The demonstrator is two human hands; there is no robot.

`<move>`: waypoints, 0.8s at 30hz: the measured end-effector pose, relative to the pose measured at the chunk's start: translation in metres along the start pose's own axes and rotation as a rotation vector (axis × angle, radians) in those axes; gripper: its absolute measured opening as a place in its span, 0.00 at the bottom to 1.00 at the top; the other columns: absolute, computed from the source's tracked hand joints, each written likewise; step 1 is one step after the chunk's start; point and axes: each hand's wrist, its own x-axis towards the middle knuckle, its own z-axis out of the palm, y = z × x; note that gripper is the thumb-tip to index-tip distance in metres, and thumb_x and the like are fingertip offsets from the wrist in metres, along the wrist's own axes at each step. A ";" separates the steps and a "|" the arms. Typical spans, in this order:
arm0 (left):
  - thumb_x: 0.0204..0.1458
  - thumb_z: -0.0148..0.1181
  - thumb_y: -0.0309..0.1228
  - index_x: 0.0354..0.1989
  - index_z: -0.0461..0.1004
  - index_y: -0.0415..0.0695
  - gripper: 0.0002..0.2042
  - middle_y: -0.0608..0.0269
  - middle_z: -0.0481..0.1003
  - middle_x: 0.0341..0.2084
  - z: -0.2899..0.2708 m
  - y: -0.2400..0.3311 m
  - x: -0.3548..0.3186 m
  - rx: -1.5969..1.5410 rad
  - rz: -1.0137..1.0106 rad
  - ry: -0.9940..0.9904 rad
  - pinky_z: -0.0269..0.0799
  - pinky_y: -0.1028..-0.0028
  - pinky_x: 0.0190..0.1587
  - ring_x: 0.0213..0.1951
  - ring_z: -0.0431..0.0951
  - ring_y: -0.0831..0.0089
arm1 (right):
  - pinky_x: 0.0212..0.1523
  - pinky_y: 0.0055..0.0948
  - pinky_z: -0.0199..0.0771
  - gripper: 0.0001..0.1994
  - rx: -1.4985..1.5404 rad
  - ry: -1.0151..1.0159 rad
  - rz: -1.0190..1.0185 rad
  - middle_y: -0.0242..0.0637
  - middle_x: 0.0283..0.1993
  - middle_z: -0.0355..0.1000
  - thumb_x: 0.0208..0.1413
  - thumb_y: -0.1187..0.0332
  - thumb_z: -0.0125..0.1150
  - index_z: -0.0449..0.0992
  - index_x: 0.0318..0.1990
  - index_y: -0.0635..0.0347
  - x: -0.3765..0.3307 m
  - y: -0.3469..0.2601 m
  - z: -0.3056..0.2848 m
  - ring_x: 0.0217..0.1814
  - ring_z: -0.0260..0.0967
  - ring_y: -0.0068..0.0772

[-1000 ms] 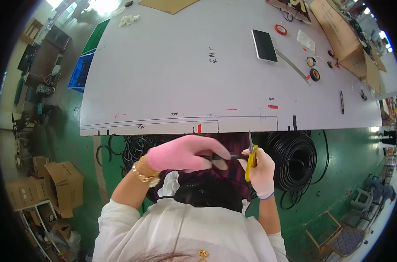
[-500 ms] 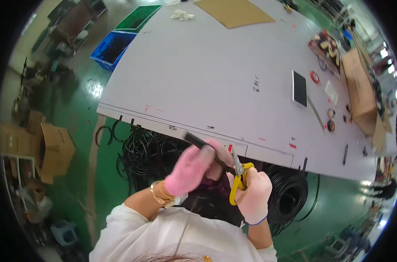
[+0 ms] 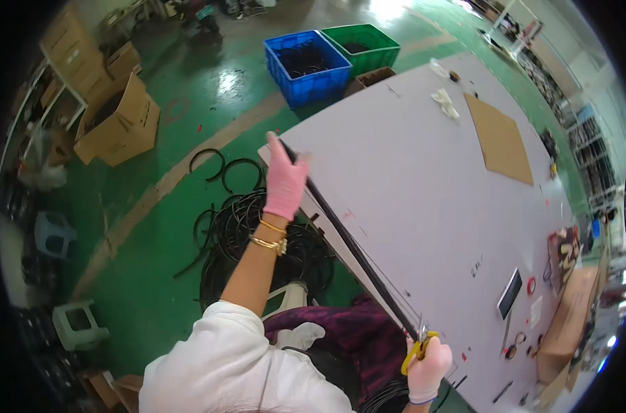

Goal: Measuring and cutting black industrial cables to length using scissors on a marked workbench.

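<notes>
A long black rubber-like strip lies stretched along the near edge of the pale table. At the table's left corner, my left hand, in a pink glove, grips its far end between thumb and fingers. My right hand, in a pale pink glove, is closed around yellow-handled scissors at the strip's other end. The scissor blades point up beside the strip. Whether the right fingers also pinch the strip is hidden.
Coiled black strips heap on the floor left of the table. Blue and green crates stand beyond its corner. On the table are a cardboard sheet, a phone-like dark screen and tape rolls. A plastic stool stands left.
My left hand has moved far out to the left, and the strip now runs straight along the table edge. My right hand still holds the scissors. The view has turned left.
</notes>
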 end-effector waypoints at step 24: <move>0.51 0.64 0.48 0.12 0.75 0.45 0.22 0.66 0.71 0.17 -0.021 -0.008 0.037 0.483 0.634 -0.551 0.66 0.65 0.49 0.32 0.73 0.64 | 0.26 0.40 0.66 0.06 0.136 -0.249 0.060 0.47 0.22 0.63 0.58 0.74 0.60 0.70 0.31 0.61 0.037 0.007 0.020 0.22 0.62 0.46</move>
